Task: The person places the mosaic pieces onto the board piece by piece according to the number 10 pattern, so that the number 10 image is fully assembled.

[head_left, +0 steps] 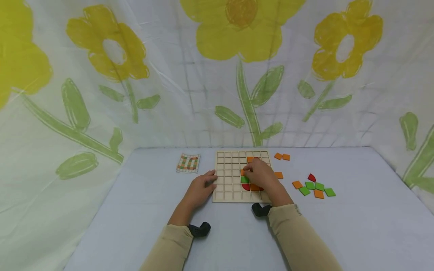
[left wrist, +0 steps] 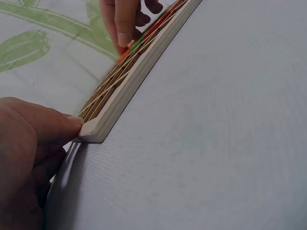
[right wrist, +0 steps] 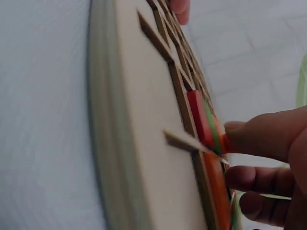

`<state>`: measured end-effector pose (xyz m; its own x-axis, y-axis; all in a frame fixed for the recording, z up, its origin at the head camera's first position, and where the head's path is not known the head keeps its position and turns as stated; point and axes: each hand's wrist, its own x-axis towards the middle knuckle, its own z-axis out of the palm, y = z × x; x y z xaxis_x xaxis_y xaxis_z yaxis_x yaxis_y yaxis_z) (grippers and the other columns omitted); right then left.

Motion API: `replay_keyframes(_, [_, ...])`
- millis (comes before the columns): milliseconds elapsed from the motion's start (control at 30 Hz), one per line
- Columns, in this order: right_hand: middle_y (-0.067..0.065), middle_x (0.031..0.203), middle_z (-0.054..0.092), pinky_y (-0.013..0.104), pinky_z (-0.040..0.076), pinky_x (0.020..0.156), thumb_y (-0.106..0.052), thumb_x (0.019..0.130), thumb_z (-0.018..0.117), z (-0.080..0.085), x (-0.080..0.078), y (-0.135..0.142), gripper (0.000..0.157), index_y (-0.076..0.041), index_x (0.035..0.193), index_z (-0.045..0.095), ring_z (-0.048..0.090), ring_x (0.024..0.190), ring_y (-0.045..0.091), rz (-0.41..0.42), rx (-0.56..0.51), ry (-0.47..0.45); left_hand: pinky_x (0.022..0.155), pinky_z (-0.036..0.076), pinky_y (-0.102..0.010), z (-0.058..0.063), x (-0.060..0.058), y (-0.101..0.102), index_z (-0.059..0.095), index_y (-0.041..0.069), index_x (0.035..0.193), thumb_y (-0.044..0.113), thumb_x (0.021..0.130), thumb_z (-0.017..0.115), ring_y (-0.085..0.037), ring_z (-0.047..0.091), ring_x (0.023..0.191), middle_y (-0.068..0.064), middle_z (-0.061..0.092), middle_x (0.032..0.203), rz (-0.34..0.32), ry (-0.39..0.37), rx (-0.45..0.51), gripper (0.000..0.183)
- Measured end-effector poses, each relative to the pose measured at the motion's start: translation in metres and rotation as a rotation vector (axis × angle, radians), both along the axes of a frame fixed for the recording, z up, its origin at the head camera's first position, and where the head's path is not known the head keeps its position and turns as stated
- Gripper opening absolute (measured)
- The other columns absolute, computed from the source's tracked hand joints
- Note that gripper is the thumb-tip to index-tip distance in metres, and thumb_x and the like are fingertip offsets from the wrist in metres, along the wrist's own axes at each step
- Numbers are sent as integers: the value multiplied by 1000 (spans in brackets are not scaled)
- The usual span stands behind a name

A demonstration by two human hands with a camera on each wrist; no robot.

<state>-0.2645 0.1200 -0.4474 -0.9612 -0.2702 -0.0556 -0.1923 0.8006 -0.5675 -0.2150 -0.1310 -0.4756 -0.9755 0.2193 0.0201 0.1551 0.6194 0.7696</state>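
A square wooden grid board lies on the table. My left hand rests at its left edge, fingertips touching the rim; in the left wrist view the thumb lies at a corner of the board. Over the board's right half, my right hand pinches an orange square tile between thumb and fingers, low over the grid. Just in front of it, a green tile sits in a cell, with a red rounded tile below and an orange tile beside that. Another orange tile sits farther back.
A small pattern card lies left of the board. Two orange tiles lie at the back right, and one orange tile beside the board. Further right are several loose green tiles, orange tiles and a red quarter-round tile.
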Motion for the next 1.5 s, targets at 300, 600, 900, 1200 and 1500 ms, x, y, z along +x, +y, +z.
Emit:
replay_keyframes(300, [4, 111, 73, 41, 56, 85, -20, 95, 66, -4, 1, 2, 18, -17, 108, 78, 65, 103, 26, -38, 81, 47, 120, 30, -46, -4, -2, 1, 64, 7, 130, 16, 96, 63, -24, 38, 144, 0, 46, 152, -12, 18, -4, 35])
replay_keyframes(600, [12, 116, 66, 41, 53, 79, -23, 98, 60, 9, 3, 40, 26, -13, 120, 71, 59, 96, 27, -146, -64, -6, 120, 29, -46, -4, -3, 1, 64, 9, 131, 17, 97, 63, -24, 38, 144, 1, 46, 152, -7, 10, -1, 35])
replay_keyframes(900, [20, 124, 61, 46, 50, 87, -23, 98, 58, 13, 2, 98, 35, -9, 131, 63, 56, 108, 34, -257, -62, -89, 120, 29, -46, -4, -2, 0, 64, 12, 132, 19, 97, 62, -23, 37, 144, 3, 45, 152, 1, -1, -25, 36])
replay_keyframes(1200, [27, 131, 53, 48, 52, 86, -24, 95, 62, 25, 13, 129, 49, -6, 140, 53, 55, 107, 38, -307, -28, -225, 119, 30, -46, -6, -3, 1, 64, 11, 131, 18, 97, 63, -24, 38, 144, 2, 46, 152, 2, 6, -28, 35])
replay_keyframes(1500, [33, 138, 43, 57, 48, 93, -28, 94, 64, 33, 31, 174, 60, -2, 144, 45, 52, 113, 44, -364, -26, -255, 119, 31, -47, -5, -3, 0, 64, 11, 131, 18, 97, 63, -25, 38, 143, 1, 46, 152, -2, 12, -32, 35])
